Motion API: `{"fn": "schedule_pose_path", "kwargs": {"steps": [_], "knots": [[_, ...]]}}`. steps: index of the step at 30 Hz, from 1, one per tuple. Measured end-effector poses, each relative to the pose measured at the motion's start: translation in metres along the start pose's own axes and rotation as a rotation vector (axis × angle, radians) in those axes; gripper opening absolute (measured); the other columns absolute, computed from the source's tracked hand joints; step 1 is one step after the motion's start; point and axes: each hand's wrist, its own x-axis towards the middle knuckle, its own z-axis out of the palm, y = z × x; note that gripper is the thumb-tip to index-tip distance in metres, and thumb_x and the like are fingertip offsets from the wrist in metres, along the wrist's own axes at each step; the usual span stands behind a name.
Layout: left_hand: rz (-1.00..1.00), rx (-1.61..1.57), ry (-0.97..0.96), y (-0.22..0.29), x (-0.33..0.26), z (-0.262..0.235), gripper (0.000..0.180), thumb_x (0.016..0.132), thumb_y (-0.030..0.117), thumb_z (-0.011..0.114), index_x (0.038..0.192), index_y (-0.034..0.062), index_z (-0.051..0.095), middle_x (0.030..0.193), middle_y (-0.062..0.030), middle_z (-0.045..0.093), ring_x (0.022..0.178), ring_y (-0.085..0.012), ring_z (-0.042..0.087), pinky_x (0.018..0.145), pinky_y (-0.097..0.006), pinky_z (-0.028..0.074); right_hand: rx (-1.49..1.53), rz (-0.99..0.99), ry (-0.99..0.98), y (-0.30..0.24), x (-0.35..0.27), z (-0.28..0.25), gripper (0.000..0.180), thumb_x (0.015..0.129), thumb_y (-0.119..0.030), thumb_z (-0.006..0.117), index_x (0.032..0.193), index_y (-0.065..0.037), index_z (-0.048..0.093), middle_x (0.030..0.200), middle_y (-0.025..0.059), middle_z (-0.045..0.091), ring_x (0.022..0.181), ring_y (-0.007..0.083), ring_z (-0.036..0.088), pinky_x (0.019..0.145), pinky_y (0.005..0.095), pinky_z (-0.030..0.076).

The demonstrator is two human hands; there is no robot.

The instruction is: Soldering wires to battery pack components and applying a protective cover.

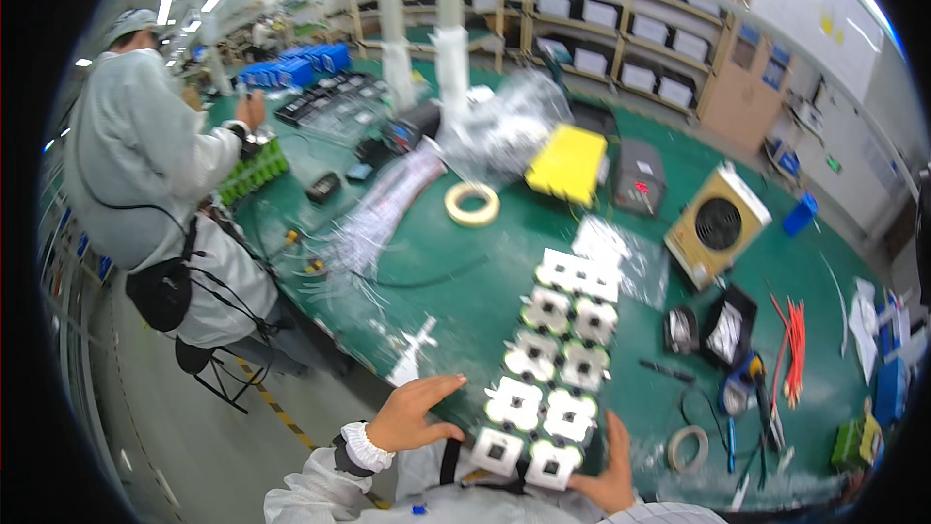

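A long battery pack (558, 359) lies on the green workbench in front of me, its near end at the bench's edge. Two columns of pale square pieces with dark centres run along its top. My left hand (412, 417) is just left of the near end, thumb and fingers apart, holding nothing. At the near right corner is my right hand (611, 471), fingers stretched along the pack's side and the thumb by the corner. It seems to touch the pack without gripping it.
Tape rolls (472, 204), a wire bundle (388, 204), a yellow package (567, 165), and a fan unit (718, 223) surround the pack. Red wires (795, 349) and a black box (727, 325) lie right. A co-worker (155, 165) stands left beside a green battery pack (254, 171).
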Motion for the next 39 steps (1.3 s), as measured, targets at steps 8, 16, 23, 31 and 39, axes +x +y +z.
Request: {"fn": "schedule_pose_path", "kwargs": {"steps": [8, 16, 23, 31, 39], "knots": [[-0.139, 0.321, 0.174, -0.089, 0.124, -0.036, 0.035, 0.091, 0.033, 0.074, 0.113, 0.0061, 0.075, 0.110, -0.0145, 0.075, 0.103, -0.0351, 0.070, 0.088, -0.045, 0.055, 0.387, 0.478, 0.400, 0.066, -0.028, 0.009, 0.039, 0.103, -0.026, 0.066, 0.135, -0.004, 0.063, 0.127, 0.0179, 0.067, 0.113, 0.0266, 0.065, 0.094, 0.0423, 0.053], [-0.238, 0.570, 0.228, -0.164, 0.231, 0.060, 0.019, 0.092, 0.025, 0.070, 0.102, 0.0096, 0.075, 0.100, -0.0112, 0.071, 0.107, -0.0356, 0.065, 0.086, -0.049, 0.054, -0.351, 0.189, 0.230, 0.216, -0.067, 0.049, 0.038, 0.101, -0.014, 0.067, 0.134, 0.004, 0.063, 0.120, 0.0189, 0.072, 0.105, 0.0257, 0.069, 0.093, 0.0362, 0.053], [-0.117, -0.248, 0.444, -0.078, 0.214, 0.022, 0.012, 0.097, 0.014, 0.068, 0.094, 0.0022, 0.069, 0.085, -0.0135, 0.074, 0.063, -0.0311, 0.066, 0.059, -0.036, 0.051, -0.054, 0.366, 0.322, 0.147, -0.058, 0.020, 0.033, 0.101, -0.017, 0.069, 0.126, 0.004, 0.067, 0.111, 0.0160, 0.072, 0.095, 0.0225, 0.068, 0.084, 0.0350, 0.054], [0.304, 0.520, 0.495, 0.061, 0.072, -0.070, 0.015, 0.082, 0.006, 0.075, 0.097, 0.0072, 0.071, 0.083, -0.0063, 0.071, 0.067, -0.0238, 0.065, 0.059, -0.035, 0.053, 0.337, 0.288, 0.619, 0.031, -0.022, -0.030, 0.026, 0.104, -0.016, 0.066, 0.121, 0.004, 0.068, 0.107, 0.0090, 0.071, 0.095, 0.0160, 0.065, 0.084, 0.0310, 0.053], [-0.161, 1.126, 0.505, 0.097, -0.006, -0.119, 0.009, 0.077, 0.006, 0.069, 0.079, 0.0101, 0.062, 0.067, -0.0042, 0.058, 0.061, -0.0213, 0.060, 0.050, -0.036, 0.046, 0.020, -0.296, 0.358, 0.008, 0.000, -0.072, 0.032, 0.102, -0.021, 0.068, 0.127, -0.001, 0.065, 0.113, 0.0147, 0.069, 0.094, 0.0225, 0.066, 0.081, 0.0368, 0.055]]}}
